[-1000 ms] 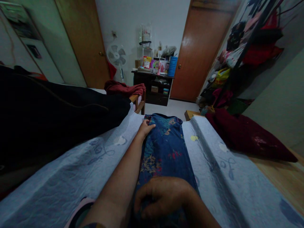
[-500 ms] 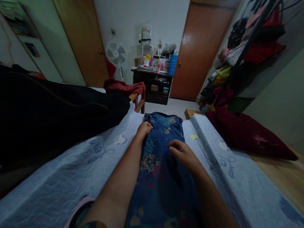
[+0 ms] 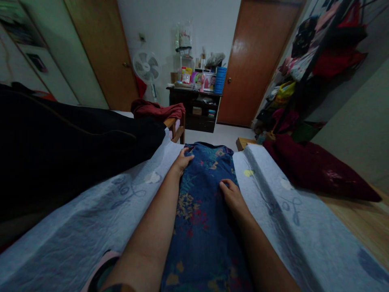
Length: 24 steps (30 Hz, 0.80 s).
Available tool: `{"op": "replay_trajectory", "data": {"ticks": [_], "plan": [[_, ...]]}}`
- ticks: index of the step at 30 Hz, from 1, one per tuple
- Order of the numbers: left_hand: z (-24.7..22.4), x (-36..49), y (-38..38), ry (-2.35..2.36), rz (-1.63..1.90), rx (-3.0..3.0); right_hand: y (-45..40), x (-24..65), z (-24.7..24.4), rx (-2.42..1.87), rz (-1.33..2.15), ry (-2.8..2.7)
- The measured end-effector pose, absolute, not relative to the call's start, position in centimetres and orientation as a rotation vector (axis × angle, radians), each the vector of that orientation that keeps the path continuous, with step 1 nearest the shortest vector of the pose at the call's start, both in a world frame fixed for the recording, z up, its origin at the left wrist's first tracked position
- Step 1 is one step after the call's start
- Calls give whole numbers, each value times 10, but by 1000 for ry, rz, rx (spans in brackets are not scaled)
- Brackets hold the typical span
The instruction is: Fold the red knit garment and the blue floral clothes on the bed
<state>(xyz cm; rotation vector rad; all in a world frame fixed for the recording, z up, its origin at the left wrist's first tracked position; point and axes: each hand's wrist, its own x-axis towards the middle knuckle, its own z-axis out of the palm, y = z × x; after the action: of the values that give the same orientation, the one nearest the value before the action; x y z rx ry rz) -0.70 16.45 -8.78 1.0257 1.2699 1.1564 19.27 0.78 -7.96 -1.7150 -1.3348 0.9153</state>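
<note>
A dark blue floral garment [image 3: 200,194] lies lengthwise on the bed in front of me, fairly flat, its far end near the bed's edge. My left hand [image 3: 183,161] rests at its upper left edge, thumb and forefinger spread apart on the cloth. Over the right side of the garment, my right hand [image 3: 233,196] touches the fabric with slightly bent fingers; nothing is gripped in it that I can see. Some fingers of both hands are hidden beneath or behind the hands.
A pale printed sheet [image 3: 273,194] covers the bed. A large black cloth [image 3: 67,150] lies to the left, a maroon pillow [image 3: 316,170] to the right. Partly behind my left forearm is a pink-and-black round-edged object [image 3: 105,265]. Beyond stand a dark cabinet [image 3: 194,109] and a white fan [image 3: 146,67].
My left hand has gone from pinched fingers to spread ones and moved slightly forward along the edge. The right hand has come down onto the garment, a little to the right.
</note>
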Motion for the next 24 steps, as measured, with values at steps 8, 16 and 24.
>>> {"op": "replay_trajectory", "data": {"ticks": [8,16,24], "plan": [[-96,-5,166,1275,1060,1125,4,202,-78,-1291,1209,-1318],[-101,-4,167,1305,1059,1116,11,195,-90,-1747,332,-1820],[-103,-4,170,1318,1067,1104,17,192,-102,-1742,290,-1852]]}}
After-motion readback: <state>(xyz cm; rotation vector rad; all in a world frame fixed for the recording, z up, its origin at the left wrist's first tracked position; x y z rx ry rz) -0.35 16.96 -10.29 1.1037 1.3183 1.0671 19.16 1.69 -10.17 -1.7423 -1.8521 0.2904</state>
